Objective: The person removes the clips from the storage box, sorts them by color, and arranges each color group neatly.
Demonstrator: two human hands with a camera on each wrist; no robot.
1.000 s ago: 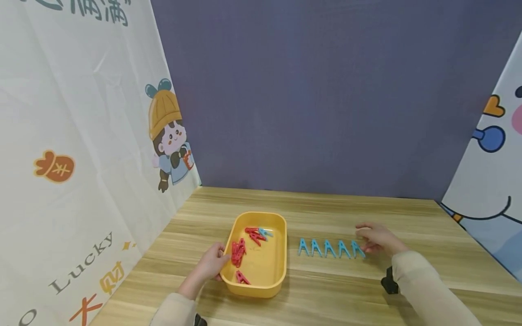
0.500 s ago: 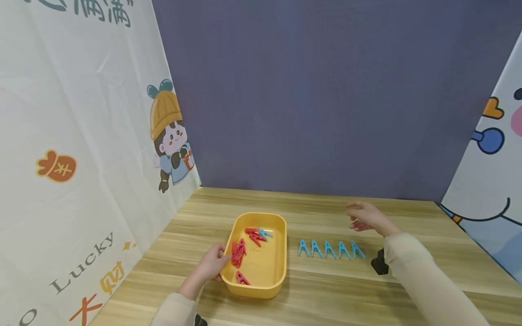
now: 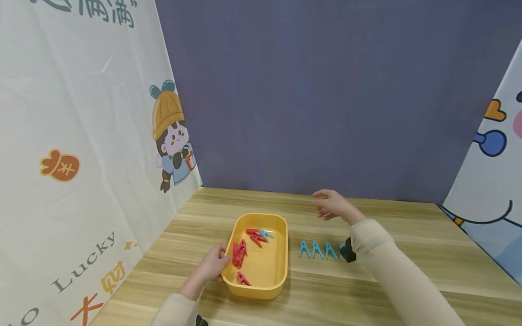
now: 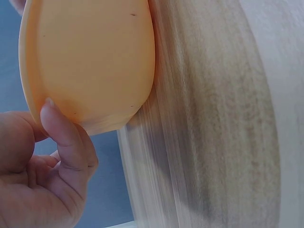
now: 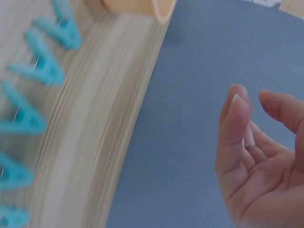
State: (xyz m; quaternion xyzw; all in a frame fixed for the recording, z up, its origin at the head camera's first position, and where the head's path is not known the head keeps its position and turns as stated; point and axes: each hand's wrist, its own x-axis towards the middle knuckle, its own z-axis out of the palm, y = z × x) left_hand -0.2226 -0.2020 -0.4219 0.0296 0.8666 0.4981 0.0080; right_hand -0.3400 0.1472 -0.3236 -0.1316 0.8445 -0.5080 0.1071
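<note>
Tray [image 3: 267, 271], long axis fore-and-aft, touches the left hand [image 3: 213, 262], which I see gripping its rim. Inside, left of the raised right hand [image 3: 334, 206], lie red clips [image 3: 238, 257] and a blue clip [image 3: 264, 234]. That hand is empty, fingers parted; a blue row [image 3: 328, 247] lies on the desk [image 3: 318, 296] this side of it.

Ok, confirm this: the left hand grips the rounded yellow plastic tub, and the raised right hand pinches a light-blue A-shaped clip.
One part is wrong: the raised right hand pinches nothing; the right wrist view shows its thumb and fingertips apart with nothing between. The left hand does grip the rounded yellow plastic tub.
</note>
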